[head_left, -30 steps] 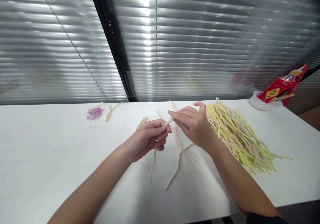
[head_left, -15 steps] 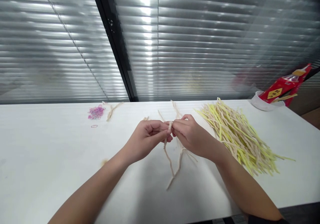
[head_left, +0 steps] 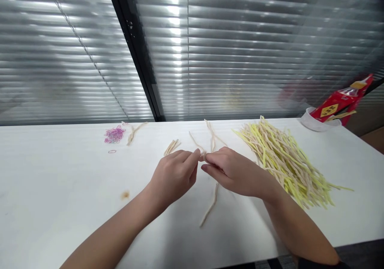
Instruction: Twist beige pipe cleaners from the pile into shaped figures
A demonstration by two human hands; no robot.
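My left hand (head_left: 177,173) and my right hand (head_left: 232,171) meet over the middle of the table. Between their closed fingertips is a beige pipe cleaner (head_left: 203,156), bent short where it shows; the rest is covered by the fingers. One loose beige stem (head_left: 209,211) lies below the hands on the table. Beyond the fingers, thin beige stems (head_left: 212,135) stretch toward the back edge. Beside my left hand rests a small bunch of short beige pieces (head_left: 172,146).
On the right lies a big pile of beige and yellow pipe cleaners (head_left: 282,161). A clear tub (head_left: 318,123) with a red bottle (head_left: 337,103) stands at the back right. Small pink and purple bands (head_left: 114,134) and a twisted beige piece (head_left: 135,133) lie at back left.
Both hands have dropped slightly and turned, with knuckles now more on top. The held piece, upright before, now lies level between the fingertips. A strand hanging below the left fingers is no longer visible.
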